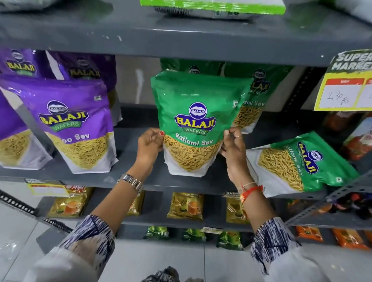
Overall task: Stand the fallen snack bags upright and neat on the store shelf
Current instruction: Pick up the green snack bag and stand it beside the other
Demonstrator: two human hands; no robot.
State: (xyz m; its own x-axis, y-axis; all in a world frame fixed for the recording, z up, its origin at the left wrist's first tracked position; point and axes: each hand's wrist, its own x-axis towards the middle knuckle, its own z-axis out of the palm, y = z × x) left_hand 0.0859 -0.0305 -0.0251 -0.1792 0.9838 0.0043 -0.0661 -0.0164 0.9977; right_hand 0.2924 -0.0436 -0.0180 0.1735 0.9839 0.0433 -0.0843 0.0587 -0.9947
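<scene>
A green Ratlami Sev bag [195,119] stands upright in the middle of the grey shelf [104,177]. My left hand [149,145] pinches its left edge and my right hand [233,150] pinches its right edge, both at mid height. Behind it stand two more green bags [255,101], partly hidden. A further green bag [299,163] lies fallen on its side at the right, its top pointing right. To the left, purple sev bags [73,123] stand upright, leaning slightly.
A yellow price sign [356,86] hangs from the upper shelf at the right, with red packets [368,139] beyond it. Green-white packs [211,3] lie on the top shelf. Yellow, green and orange packets fill the lower shelves. A perforated metal upright [338,193] stands at right.
</scene>
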